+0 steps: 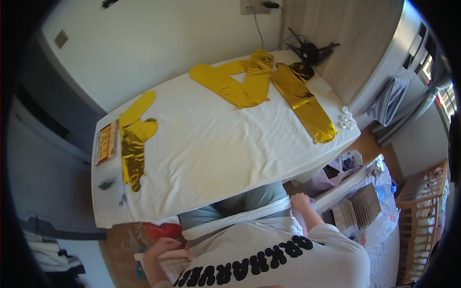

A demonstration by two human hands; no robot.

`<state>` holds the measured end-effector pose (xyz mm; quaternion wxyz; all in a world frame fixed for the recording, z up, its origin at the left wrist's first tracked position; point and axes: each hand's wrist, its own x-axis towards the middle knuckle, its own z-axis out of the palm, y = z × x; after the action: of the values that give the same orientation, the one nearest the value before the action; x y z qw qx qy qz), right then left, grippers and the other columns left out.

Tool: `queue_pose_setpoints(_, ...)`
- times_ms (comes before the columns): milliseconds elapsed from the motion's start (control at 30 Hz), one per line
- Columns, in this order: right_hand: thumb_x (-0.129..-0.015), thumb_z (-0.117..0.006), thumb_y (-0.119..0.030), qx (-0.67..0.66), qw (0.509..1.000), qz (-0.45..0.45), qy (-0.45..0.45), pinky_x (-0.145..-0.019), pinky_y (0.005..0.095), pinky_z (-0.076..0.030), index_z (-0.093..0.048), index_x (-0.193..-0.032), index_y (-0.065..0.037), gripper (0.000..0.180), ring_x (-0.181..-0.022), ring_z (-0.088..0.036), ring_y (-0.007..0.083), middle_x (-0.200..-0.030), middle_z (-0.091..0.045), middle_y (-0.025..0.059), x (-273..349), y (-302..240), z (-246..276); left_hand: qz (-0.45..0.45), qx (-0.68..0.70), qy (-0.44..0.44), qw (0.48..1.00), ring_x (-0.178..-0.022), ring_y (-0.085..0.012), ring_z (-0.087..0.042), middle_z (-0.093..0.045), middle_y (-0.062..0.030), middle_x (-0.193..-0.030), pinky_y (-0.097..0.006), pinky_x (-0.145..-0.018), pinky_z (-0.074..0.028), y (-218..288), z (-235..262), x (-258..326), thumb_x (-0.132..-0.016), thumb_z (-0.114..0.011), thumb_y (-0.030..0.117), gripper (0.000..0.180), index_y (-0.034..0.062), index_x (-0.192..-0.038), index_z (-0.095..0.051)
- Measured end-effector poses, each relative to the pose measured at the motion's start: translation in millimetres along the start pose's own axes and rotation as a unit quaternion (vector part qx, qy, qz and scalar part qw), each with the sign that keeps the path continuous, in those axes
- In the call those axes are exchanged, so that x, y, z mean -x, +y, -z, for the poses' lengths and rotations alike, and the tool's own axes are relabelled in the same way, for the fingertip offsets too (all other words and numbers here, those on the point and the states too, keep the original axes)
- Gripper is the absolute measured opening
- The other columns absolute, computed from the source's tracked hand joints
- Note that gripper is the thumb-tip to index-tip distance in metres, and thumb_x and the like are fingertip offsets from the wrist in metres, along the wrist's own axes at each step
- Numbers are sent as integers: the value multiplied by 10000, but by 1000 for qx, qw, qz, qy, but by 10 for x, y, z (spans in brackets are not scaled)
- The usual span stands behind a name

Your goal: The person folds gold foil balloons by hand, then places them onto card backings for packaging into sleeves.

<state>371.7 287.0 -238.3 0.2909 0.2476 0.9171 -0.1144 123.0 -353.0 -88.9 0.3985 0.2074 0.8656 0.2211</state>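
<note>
I see the left hand (163, 249) low at the frame's left, fingers curled over the edge of a pale flat box (165, 261) beside the hip; whether it grips the box I cannot tell. The right hand (300, 200) sits at the waist on the right, against the hem of the white shirt (269, 254), near a clear bag (343, 165); its fingers are hidden, so open or closed I cannot tell. Ahead lies the worktop (216, 149) under a white sheet. On it: gold foil letter balloons, flat, one (133, 144) at the left near a colourful card pack (106, 142), a pair (240, 79) at the far end, another (307, 103) toward the right edge. Small white caps (346, 117) cluster at the right corner.
</note>
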Motion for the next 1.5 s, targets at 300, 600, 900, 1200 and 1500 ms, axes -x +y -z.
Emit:
queue_pose_setpoints(300, -1006, -643, -81, -416, 778, 466, -60, -939, 296, -524, -731, -1056, -8, 125, -989, -676, 126, -1019, -748, 32, 893, -608, 2999, -506, 89, -210, 832, -1021, -333, -709, -752, -136, -1094, -431, -914, -566, 1466, 672, 1478, -907, -753, 203, 338, -19, -1154, -696)
queue_pose_setpoints(600, -877, -796, -227, -100, 759, 462, 449, -1058, 406, -497, -740, -1197, -90, 353, -1206, -636, 342, -1245, -710, 140, -1055, -1135, 3930, -627, 33, -471, 620, -1137, -330, -672, -733, -151, -1179, -448, -949, -555, 3162, 1034, 811, -882, -799, 241, 384, 12, -1179, -715)
queue_pose_setpoints(900, -950, -704, -319, -205, 814, 363, 404, -794, 396, -557, -775, -1071, -103, 257, -886, -721, 292, -1002, -760, 128, -1306, -945, 3779, -474, 233, -79, 845, -1218, -161, -626, -696, -63, -1270, -346, -1059, -478, 4828, 1323, -2356, -1005, -687, 250, 362, 33, -1293, -658)
queue_pose_setpoints(1200, -881, -807, -244, -346, 827, 260, 358, -673, 328, -509, -772, -997, -47, 231, -693, -641, 194, -834, -747, 104, -1219, -1072, 3930, -377, -50, 582, 719, -1217, -298, -585, -648, -115, -1268, -447, -1055, -436, 4526, 775, -3637, -906, -730, 231, 380, 119, -1250, -613)
queue_pose_setpoints(1500, -828, -854, -188, -388, 813, 281, 331, -663, 319, -498, -714, -883, 6, 246, -712, -629, 152, -764, -701, 82, -1347, -1204, 4210, -425, -119, 470, 764, -1182, -255, -580, -630, -53, -1227, -454, -982, -455, 4517, 780, -3526, -889, -724, 223, 428, 141, -1305, -669)
